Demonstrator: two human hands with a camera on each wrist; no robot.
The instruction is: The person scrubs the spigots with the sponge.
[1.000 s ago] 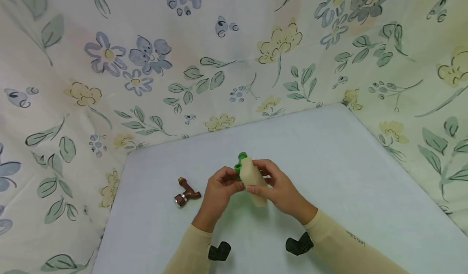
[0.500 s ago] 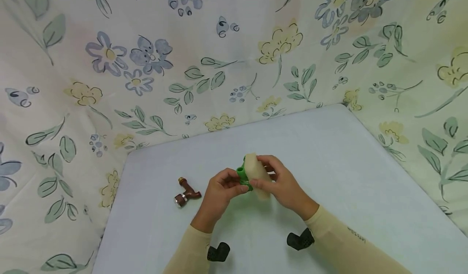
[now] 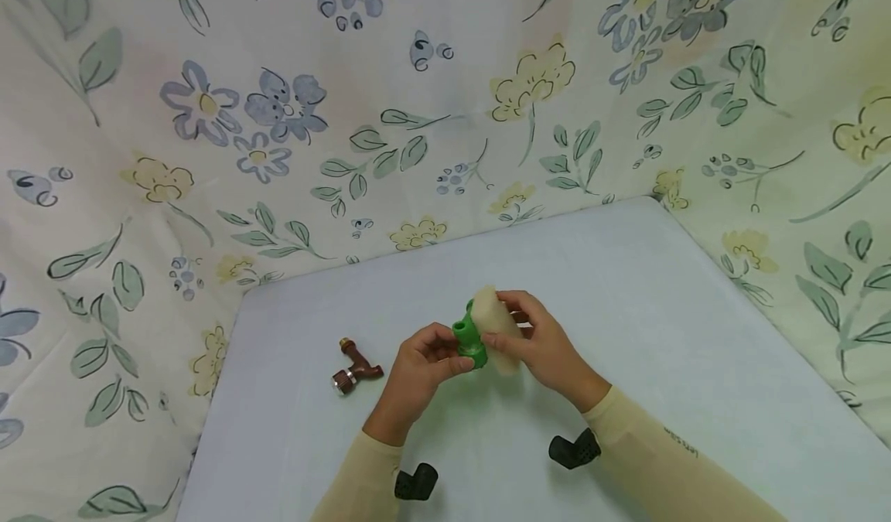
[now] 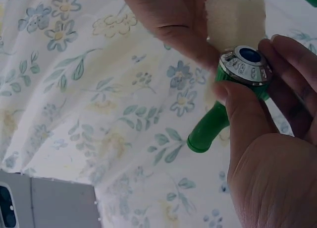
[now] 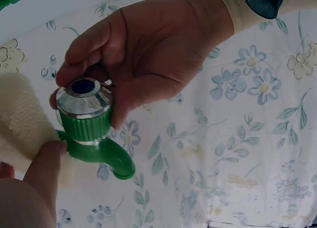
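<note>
My left hand [image 3: 426,352] grips a green tap [image 3: 471,344] by its ribbed knob, thumb on one side and fingers on the other. The knob's silver cap [image 4: 246,65] has a dark blue centre, and a curved green spout [image 5: 118,161] sticks out below it. In my right hand [image 3: 532,338] is a thick, fuzzy beige cloth [image 3: 494,317], pinched between thumb and fingers and lying along the tap's right side. The cloth hides part of the tap in the head view. Both things are held above the white table.
A brown tap [image 3: 360,364] with a brass threaded end and a silver-ringed knob lies on the white table [image 3: 592,274], left of my left hand. Black wrist devices [image 3: 575,449] sit at both sleeves. Floral fabric [image 3: 418,135] hangs behind the table and at its sides.
The cloth and right hand have shifted slightly right and up. The green tap has turned and moved a little right in the left hand, and more of its body shows.
</note>
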